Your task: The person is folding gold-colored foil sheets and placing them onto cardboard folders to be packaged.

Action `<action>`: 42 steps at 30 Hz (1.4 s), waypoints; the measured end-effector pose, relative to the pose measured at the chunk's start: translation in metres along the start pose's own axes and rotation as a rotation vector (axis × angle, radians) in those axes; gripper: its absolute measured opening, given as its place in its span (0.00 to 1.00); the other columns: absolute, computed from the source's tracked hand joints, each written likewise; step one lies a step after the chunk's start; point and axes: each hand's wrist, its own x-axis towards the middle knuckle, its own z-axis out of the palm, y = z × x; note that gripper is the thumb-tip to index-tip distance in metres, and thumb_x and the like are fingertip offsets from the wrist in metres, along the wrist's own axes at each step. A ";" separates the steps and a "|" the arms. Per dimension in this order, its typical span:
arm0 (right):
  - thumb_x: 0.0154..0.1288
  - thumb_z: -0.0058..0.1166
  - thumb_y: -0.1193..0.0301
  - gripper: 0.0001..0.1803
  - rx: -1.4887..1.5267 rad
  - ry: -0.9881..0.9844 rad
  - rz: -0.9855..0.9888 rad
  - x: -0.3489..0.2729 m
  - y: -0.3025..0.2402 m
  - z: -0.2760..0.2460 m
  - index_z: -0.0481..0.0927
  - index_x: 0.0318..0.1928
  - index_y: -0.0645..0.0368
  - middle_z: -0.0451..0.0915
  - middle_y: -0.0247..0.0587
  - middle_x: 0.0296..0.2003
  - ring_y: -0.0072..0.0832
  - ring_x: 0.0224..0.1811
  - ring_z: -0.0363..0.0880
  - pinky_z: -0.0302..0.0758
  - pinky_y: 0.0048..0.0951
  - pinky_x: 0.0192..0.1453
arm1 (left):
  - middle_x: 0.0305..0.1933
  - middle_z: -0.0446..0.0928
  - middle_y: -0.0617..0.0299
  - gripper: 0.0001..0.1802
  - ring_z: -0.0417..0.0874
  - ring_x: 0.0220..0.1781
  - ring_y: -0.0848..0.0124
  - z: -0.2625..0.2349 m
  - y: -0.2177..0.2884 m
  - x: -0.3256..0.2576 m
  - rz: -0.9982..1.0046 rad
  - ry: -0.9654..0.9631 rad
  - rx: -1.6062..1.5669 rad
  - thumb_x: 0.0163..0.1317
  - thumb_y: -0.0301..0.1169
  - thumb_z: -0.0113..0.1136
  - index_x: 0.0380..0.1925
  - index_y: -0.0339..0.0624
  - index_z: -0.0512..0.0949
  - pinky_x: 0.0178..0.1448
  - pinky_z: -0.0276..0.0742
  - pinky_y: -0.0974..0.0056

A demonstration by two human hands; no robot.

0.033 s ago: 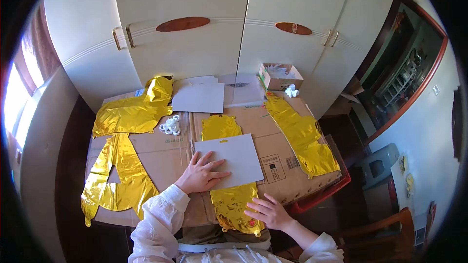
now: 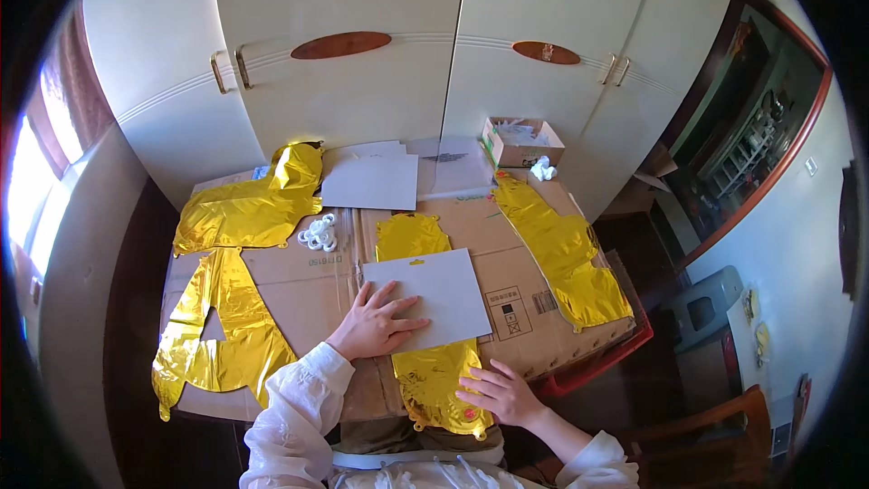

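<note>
My left hand lies flat with fingers spread on a white card that has a small hanging slot at its top. Under the card is a flat gold foil balloon, its upper and lower ends sticking out. My right hand is open, fingers stretched over the lower right edge of that balloon; whether it touches the foil I cannot tell. More gold foil pieces lie flat around: an A-shaped foil balloon at the left, another foil balloon above it, and a foil balloon at the right.
Brown cardboard covers the table. A bundle of white ribbon or cord lies left of centre; more white sheets sit at the back. An open box and a white crumpled clump stand back right, before the cabinet.
</note>
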 end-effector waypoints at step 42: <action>0.65 0.56 0.68 0.13 0.116 0.372 0.456 0.119 0.103 0.053 0.78 0.47 0.62 0.77 0.48 0.50 0.46 0.54 0.77 0.74 0.40 0.58 | 0.56 0.78 0.60 0.19 0.65 0.72 0.56 0.004 -0.014 -0.003 -0.013 -0.119 -0.031 0.55 0.32 0.52 0.47 0.42 0.80 0.77 0.45 0.36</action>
